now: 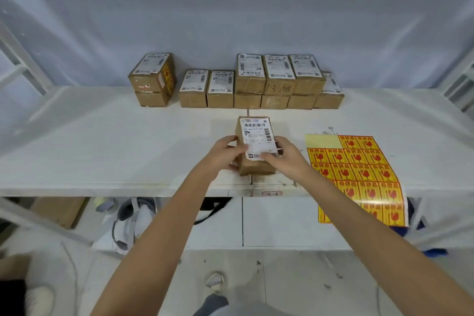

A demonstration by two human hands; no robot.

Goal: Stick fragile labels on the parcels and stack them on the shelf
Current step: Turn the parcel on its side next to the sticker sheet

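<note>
A single parcel (256,146) sits on the white shelf (102,136) close to its front edge, its long axis running from 6 o'clock toward 12 o'clock, with its white shipping label facing up. Both hands grasp it: the left hand (223,154) curls round its left side, thumb lying over the near part of the top, and the right hand (284,155) curls round its right side, fingers reaching onto the near end of the label. No fragile sticker shows on the faces of this parcel that can be seen. The sheet of fragile labels (359,169) lies at about 3 o'clock from the parcel, near it but not touching, its near end drooping over the shelf edge toward 5 o'clock. That puts the right hand clearly closer to the sheet, so peeling a sticker looks like that hand's job, while the left hand could steady the parcel. The stacked parcels (256,82) stand in a row at 12 o'clock, well apart from the held one; the two-high stack at the left end (154,79) carries a yellow-and-red sticker on its right side face. Judging by this, labelling comes first, then a straight carry toward 12 o'clock.
</note>
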